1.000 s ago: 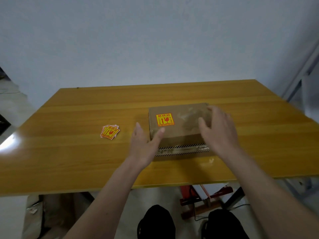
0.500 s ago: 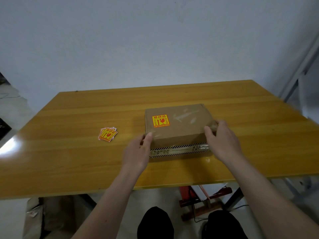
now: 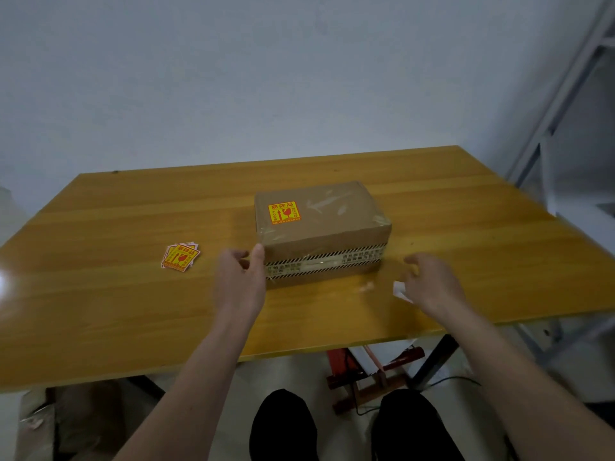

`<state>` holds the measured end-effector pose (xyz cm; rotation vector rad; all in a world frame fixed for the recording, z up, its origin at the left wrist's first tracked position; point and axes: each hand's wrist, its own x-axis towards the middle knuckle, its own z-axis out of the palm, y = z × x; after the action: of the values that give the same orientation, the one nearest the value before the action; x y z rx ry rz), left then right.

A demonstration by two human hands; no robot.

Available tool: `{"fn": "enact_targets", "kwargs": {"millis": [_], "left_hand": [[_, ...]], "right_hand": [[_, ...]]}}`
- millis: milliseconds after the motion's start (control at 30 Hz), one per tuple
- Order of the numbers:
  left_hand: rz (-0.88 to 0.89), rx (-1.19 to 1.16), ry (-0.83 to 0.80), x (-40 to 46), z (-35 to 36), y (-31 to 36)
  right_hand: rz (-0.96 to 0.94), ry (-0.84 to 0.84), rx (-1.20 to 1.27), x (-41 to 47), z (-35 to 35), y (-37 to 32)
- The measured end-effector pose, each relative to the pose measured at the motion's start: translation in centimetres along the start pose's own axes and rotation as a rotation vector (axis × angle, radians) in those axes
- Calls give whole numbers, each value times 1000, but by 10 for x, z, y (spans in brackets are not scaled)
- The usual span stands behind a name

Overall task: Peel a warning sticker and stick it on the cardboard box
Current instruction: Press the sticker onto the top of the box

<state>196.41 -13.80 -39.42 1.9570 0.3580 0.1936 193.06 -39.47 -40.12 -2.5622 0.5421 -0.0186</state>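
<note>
Two hands hover low over the yellow wooden bench (image 3: 100, 294) in my feed, both on the near side of the cardboard box (image 3: 321, 232). That box sits flat around the middle of the bench, wrapped with a band of black-and-white striped tape (image 3: 326, 262) across its near face. One warning sticker (image 3: 284, 212), yellow with red print, is stuck flat on the box's top, toward its left end. My left hand (image 3: 239, 282) is just off the box's near-left corner, fingers loosely curled, thumb tip touching or almost touching that corner; I cannot tell which. My right hand (image 3: 432, 282) is off the box's near-right corner, clear of it, fingers spread and holding nothing. To the box's left, well apart, lies a small stack of stickers (image 3: 180, 256), fanned slightly.
</note>
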Motion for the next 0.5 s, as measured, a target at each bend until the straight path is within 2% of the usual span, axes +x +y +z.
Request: {"fn": "enact_targets", "kwargs": {"millis": [100, 233, 300, 367, 500], "left_hand": [[-32, -34, 12, -25, 6, -10], [-11, -59, -86, -56, 17, -24], [21, -63, -188, -65, 19, -31], [51, -19, -305, -71, 17, -35], [48, -52, -475, -84, 11, -31]], "right_hand": [[-30, -165, -163, -15, 9, 18], [-147, 8, -238, -23, 23, 28], [-153, 81, -180, -25, 26, 27], [-167, 75, -69, -32, 27, 21], [-325, -192, 250, -67, 39, -16]]}}
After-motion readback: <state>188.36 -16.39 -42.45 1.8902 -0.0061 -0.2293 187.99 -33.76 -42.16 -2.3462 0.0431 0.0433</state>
